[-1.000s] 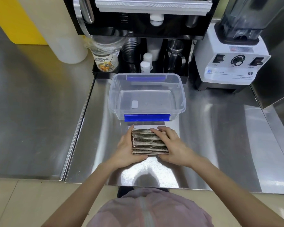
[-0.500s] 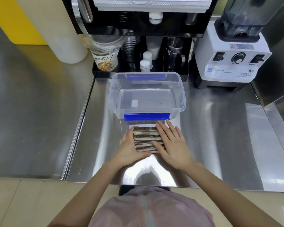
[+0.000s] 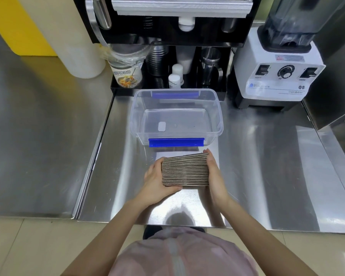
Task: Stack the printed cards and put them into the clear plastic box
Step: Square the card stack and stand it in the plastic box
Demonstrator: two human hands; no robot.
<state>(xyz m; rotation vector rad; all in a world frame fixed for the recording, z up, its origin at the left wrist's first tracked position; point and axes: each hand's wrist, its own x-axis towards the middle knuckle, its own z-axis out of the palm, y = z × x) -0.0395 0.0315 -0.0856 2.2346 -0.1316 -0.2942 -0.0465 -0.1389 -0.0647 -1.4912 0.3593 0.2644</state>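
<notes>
So we had the cards [image 3: 185,169] squared up, left hand [image 3: 155,181] and right hand [image 3: 215,177] clamped on the stack's sides. The clear box [image 3: 176,116] just beyond our hands sat empty, so dropping them in was left.

blender base [image 3: 278,80], far right: "Q5" readable, brand logo text blurred | cup [image 3: 127,76], far left: printed label, characters too small to read

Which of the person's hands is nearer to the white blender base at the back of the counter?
Right. The right hand presses the card stack's side facing the white blender base; the left hand holds the stack's far side.
</notes>
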